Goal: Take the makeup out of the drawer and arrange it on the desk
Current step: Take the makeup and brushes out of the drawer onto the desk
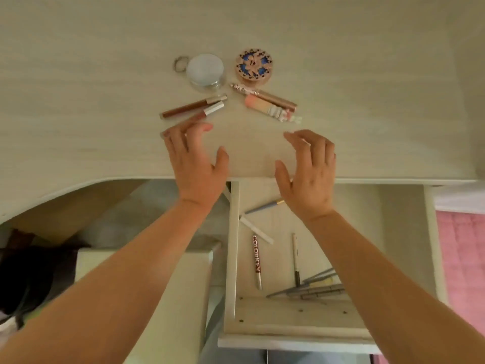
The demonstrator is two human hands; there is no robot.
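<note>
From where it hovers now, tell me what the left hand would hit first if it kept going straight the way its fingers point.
The left hand points up the desk and slightly left. Its fingers would most likely meet the nearer lip gloss tube first, then the second tube just behind it. How high the hand is above the desk is unclear.

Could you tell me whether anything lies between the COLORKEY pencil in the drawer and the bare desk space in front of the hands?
Nothing visible blocks it. The COLORKEY pencil lies uncovered in the open drawer; both hands hover empty above the desk.
</note>
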